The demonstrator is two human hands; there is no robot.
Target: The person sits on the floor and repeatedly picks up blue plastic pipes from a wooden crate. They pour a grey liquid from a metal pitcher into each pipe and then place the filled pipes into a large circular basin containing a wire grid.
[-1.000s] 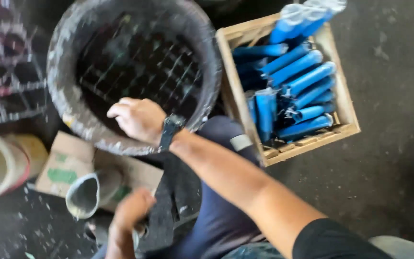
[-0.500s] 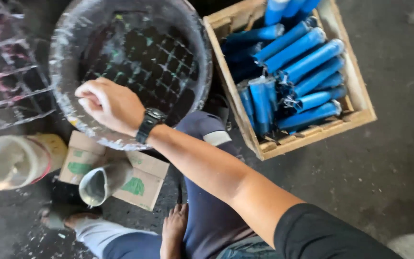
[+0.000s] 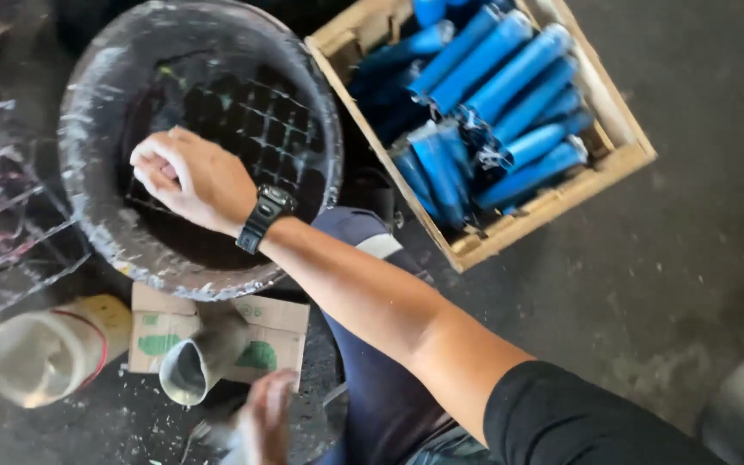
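Basin (image 3: pixel 96 155), round, black and paint-spattered, is set on the dark floor with wire mesh (image 3: pixel 251 120) seen inside. Blue tubes (image 3: pixel 492 103) are packed in a wooden crate (image 3: pixel 553 202) beside it. Over the basin the right hand (image 3: pixel 191 181) is held curled, fingers together. Whether the blurred left hand (image 3: pixel 260 422) is closed cannot be told.

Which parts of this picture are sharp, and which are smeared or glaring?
Head view: the right hand over the black basin is fairly sharp; the left hand at the bottom edge is motion-blurred; daylight gleams on the blue tubes in the wooden crate.
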